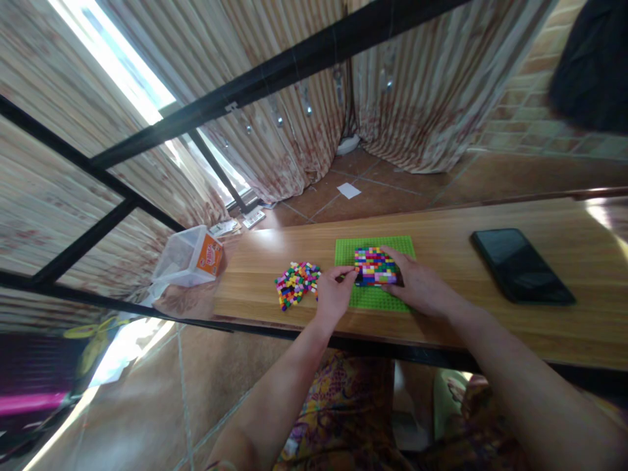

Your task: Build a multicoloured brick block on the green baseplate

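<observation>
A block of many-coloured toy bricks [373, 265] stands on a green studded baseplate [363, 297] on the wooden table. My right hand [415, 281] grips the block's right side, thumb at the near edge and fingers at the far edge. At the block's left side my left hand [336, 288] is closed in a pinch, with a tiny reddish brick [356, 269] seeming to show at its fingertips. Just left of that hand lies a heap of loose small bricks [297, 282] in mixed colours, partly covered by the hand.
A black phone [523, 265] lies on the table's right part. Beyond the table's left end is a clear plastic tub [184, 258] with an orange label. A black metal bar [275, 72] crosses above the far side, in front of striped curtains [417, 98].
</observation>
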`<state>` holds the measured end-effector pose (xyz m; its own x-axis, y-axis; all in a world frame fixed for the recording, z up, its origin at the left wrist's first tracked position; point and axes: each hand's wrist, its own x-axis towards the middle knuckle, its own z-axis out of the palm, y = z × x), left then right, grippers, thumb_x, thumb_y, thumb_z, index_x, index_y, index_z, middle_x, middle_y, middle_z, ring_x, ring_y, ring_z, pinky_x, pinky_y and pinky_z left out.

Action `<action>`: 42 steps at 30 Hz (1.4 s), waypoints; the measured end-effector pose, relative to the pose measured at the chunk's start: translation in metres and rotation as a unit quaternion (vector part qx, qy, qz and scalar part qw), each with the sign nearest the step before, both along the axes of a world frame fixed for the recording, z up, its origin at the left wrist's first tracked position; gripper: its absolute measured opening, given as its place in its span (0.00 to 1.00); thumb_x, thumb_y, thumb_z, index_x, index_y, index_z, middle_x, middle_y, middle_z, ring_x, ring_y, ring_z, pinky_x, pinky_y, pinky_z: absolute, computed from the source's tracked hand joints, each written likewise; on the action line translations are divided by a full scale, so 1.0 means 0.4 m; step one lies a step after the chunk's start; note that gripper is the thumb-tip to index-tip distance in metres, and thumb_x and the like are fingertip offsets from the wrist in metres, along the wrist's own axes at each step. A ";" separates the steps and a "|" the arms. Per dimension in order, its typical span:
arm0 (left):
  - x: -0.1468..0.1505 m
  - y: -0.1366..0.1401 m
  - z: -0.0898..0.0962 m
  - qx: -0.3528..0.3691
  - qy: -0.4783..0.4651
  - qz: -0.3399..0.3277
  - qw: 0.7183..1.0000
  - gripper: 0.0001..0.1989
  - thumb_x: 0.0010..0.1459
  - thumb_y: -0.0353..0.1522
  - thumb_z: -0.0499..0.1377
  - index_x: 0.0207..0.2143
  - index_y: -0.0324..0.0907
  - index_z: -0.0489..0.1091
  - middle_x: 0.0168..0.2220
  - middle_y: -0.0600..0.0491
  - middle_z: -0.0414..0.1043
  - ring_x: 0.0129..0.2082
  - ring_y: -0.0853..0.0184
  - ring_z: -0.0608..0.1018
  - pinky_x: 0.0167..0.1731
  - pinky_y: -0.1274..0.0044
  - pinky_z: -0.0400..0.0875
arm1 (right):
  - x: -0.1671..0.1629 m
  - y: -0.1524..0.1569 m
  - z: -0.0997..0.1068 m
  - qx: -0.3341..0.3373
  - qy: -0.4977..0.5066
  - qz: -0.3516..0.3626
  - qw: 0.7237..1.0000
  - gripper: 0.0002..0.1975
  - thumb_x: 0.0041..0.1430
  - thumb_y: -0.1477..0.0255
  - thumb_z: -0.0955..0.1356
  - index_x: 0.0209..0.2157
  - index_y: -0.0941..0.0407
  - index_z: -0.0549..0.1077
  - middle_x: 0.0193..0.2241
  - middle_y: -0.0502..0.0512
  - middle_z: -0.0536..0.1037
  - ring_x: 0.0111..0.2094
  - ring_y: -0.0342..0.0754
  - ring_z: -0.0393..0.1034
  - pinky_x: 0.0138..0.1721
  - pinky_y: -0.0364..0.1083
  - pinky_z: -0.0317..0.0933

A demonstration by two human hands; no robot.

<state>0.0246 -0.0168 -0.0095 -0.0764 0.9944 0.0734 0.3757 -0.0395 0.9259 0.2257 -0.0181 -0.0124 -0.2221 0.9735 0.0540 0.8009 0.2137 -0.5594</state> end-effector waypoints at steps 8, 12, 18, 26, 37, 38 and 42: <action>0.006 -0.011 0.029 0.002 0.119 -0.001 0.993 0.09 0.59 0.29 0.60 0.37 0.39 0.81 0.36 0.47 0.83 0.33 0.64 0.80 0.37 0.74 0.72 | -0.002 -0.002 0.004 -0.004 -0.009 -0.007 1.000 0.42 0.57 0.65 0.69 0.70 0.54 0.51 0.59 0.66 0.72 0.52 0.62 0.74 0.52 0.57 0.68; 0.009 -0.018 0.039 0.017 0.181 -0.006 0.983 0.10 0.61 0.30 0.59 0.37 0.39 0.81 0.37 0.45 0.83 0.35 0.62 0.81 0.38 0.73 0.71 | -0.001 0.000 0.001 -0.002 -0.002 0.000 1.000 0.42 0.57 0.65 0.69 0.70 0.55 0.51 0.58 0.67 0.72 0.52 0.62 0.74 0.52 0.57 0.67; 0.010 -0.025 0.058 0.031 0.213 -0.027 0.976 0.15 0.64 0.31 0.54 0.29 0.40 0.79 0.28 0.50 0.79 0.29 0.66 0.76 0.30 0.77 0.63 | -0.001 -0.002 -0.001 0.006 0.002 -0.005 1.000 0.41 0.58 0.65 0.69 0.69 0.55 0.52 0.58 0.67 0.72 0.52 0.63 0.74 0.51 0.58 0.68; 0.012 -0.001 0.049 0.001 0.183 -0.005 0.983 0.17 0.63 0.36 0.56 0.27 0.39 0.80 0.23 0.52 0.76 0.25 0.67 0.73 0.25 0.78 0.57 | 0.001 -0.001 -0.008 0.024 0.005 -0.004 1.000 0.41 0.57 0.64 0.69 0.69 0.53 0.52 0.57 0.66 0.73 0.50 0.62 0.75 0.50 0.59 0.69; 0.022 0.007 0.045 -0.015 0.176 0.023 0.984 0.15 0.60 0.38 0.59 0.29 0.40 0.82 0.25 0.50 0.79 0.25 0.66 0.75 0.25 0.77 0.60 | 0.000 -0.002 -0.006 0.019 0.006 -0.005 1.000 0.41 0.57 0.64 0.69 0.69 0.54 0.52 0.58 0.66 0.72 0.51 0.63 0.74 0.51 0.59 0.68; 0.024 0.007 0.046 -0.012 0.182 0.025 0.983 0.15 0.60 0.38 0.59 0.28 0.40 0.81 0.24 0.50 0.79 0.25 0.66 0.75 0.25 0.77 0.59 | 0.000 -0.002 -0.008 0.022 0.005 -0.007 1.000 0.41 0.57 0.64 0.69 0.69 0.53 0.52 0.57 0.66 0.73 0.50 0.63 0.74 0.50 0.59 0.69; 0.030 0.006 0.046 -0.003 0.204 0.030 0.979 0.15 0.61 0.38 0.59 0.28 0.40 0.81 0.24 0.50 0.79 0.24 0.66 0.74 0.26 0.77 0.59 | 0.000 -0.002 -0.013 0.030 0.004 -0.008 1.000 0.40 0.57 0.64 0.69 0.68 0.54 0.54 0.57 0.67 0.73 0.49 0.63 0.75 0.48 0.59 0.69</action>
